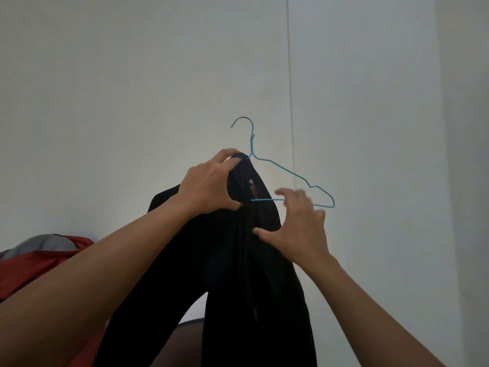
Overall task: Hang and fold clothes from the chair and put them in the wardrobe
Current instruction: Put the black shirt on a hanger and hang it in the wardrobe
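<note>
A black garment (238, 260) hangs over the left half of a thin blue wire hanger (291, 176), held up in front of the wall. My left hand (209, 181) grips the garment's top together with the hanger's left shoulder, just below the hook. My right hand (301, 229) is spread beside the garment. Its thumb touches the black cloth, and its fingers, blurred, reach the hanger's bottom bar. The hanger's right half is bare.
A red and grey garment (39, 255) lies at the lower left behind my left forearm. A dark mesh surface (185, 337), perhaps the chair, shows at the bottom between the hanging cloth. A plain white wall (132, 75) fills the background.
</note>
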The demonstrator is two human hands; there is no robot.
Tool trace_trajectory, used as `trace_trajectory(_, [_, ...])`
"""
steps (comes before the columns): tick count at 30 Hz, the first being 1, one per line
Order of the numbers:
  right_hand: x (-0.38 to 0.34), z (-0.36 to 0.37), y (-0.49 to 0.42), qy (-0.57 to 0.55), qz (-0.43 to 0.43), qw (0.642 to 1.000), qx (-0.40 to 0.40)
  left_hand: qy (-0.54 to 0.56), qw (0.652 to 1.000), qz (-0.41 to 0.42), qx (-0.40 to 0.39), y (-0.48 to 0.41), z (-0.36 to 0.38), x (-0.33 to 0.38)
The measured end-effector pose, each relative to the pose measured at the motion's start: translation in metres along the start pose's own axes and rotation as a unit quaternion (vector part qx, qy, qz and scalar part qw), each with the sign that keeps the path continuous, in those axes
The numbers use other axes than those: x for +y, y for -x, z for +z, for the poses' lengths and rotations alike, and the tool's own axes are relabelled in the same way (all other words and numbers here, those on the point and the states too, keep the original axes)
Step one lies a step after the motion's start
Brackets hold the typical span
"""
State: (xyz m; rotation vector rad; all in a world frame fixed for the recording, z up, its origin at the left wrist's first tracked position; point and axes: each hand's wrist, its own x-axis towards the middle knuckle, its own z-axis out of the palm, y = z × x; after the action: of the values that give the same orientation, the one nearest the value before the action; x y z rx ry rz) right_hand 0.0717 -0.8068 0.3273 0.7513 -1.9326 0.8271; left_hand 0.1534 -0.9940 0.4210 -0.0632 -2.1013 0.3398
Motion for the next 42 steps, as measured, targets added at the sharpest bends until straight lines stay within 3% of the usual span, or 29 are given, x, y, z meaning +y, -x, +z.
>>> trace_trajectory(2, [-0.001, 0.002, 0.008, -0.034, 0.071, 0.992, -0.102, -0.005, 1.000, -0.015, 0.008, -0.001, -0.006, -0.006])
trace_trajectory(4, [0.007, 0.000, 0.010, -0.092, 0.117, 0.978, -0.143, -0.007, 0.999, -0.031, 0.009, 0.001, -0.012, -0.013])
trace_trajectory(7, [0.025, -0.012, 0.006, -0.247, 0.177, 0.941, -0.146, 0.008, 0.998, -0.058, 0.011, 0.011, -0.019, -0.029])
trace_trajectory(10, [0.038, -0.026, -0.002, -0.398, 0.262, 0.865, -0.155, 0.031, 0.996, -0.079, 0.012, 0.027, -0.021, -0.043])
trace_trajectory(12, [0.042, -0.031, -0.010, -0.458, 0.312, 0.825, -0.108, 0.047, 0.995, -0.090, 0.011, 0.038, -0.019, -0.048])
trace_trajectory(14, [0.042, -0.030, -0.016, -0.485, 0.332, 0.807, -0.059, 0.059, 0.993, -0.098, 0.009, 0.046, -0.018, -0.048])
trace_trajectory(18, [0.034, -0.030, -0.021, -0.477, 0.294, 0.828, -0.027, 0.070, 0.991, -0.113, 0.009, 0.055, -0.016, -0.046])
trace_trajectory(30, [0.043, -0.037, -0.025, -0.338, 0.154, 0.917, -0.145, 0.023, 0.987, -0.156, -0.028, 0.067, -0.020, -0.050])
trace_trajectory(33, [0.046, -0.031, -0.031, -0.172, 0.112, 0.969, -0.136, -0.022, 0.990, -0.141, -0.023, 0.065, -0.017, -0.043])
trace_trajectory(35, [0.041, -0.028, -0.036, -0.048, 0.097, 0.985, -0.133, -0.052, 0.991, -0.126, -0.009, 0.060, -0.016, -0.037])
trace_trajectory(38, [0.031, -0.030, -0.038, 0.104, 0.082, 0.976, -0.174, -0.056, 0.990, -0.127, -0.002, 0.055, -0.019, -0.031])
trace_trajectory(42, [0.034, -0.035, -0.039, 0.135, 0.058, 0.966, -0.214, -0.053, 0.988, -0.147, -0.008, 0.058, -0.023, -0.034])
